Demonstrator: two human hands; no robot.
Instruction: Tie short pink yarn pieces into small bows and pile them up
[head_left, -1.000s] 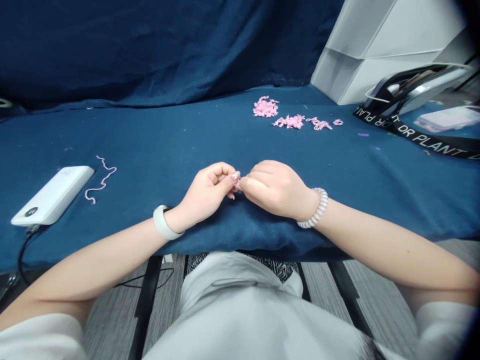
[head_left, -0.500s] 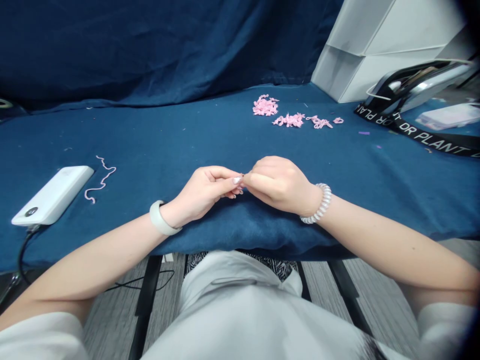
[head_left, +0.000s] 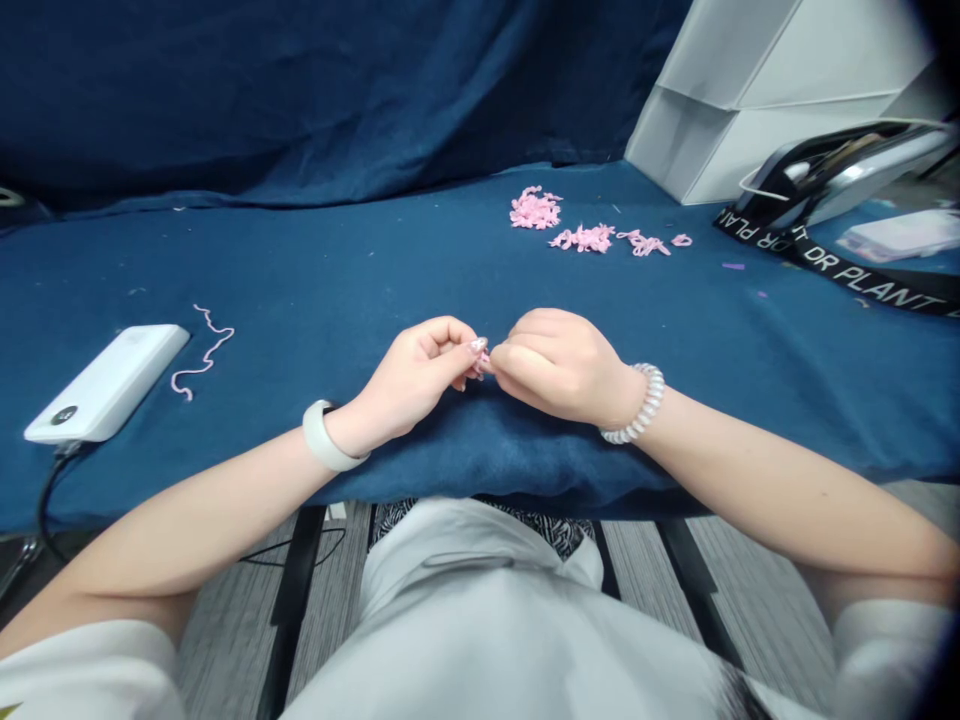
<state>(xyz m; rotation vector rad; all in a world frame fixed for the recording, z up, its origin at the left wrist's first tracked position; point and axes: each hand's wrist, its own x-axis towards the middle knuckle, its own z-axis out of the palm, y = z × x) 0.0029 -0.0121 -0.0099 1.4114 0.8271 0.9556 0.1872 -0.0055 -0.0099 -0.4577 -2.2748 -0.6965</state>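
My left hand [head_left: 415,382] and my right hand [head_left: 555,365] meet above the blue cloth, fingertips together. Between them they pinch a tiny pink piece [head_left: 481,362], mostly hidden by my fingers, so its shape is hard to make out. Farther off, beyond my hands, lie a heap of small pink curled pieces [head_left: 535,209] and a smaller pink cluster [head_left: 583,238]. A thin pink cord [head_left: 204,350] lies on the cloth well left of my left hand.
A white power bank [head_left: 107,383] with a black cable lies at the left on the blue cloth [head_left: 360,280]. At the back right stand a white folded box [head_left: 750,110], a glossy black-and-silver object [head_left: 840,175] and a black "DR PLANT" strap [head_left: 840,272].
The fingers of my left hand have curled more and its knuckles have risen. Both hands stay pinched together at the fingertips, and the view has shifted slightly.
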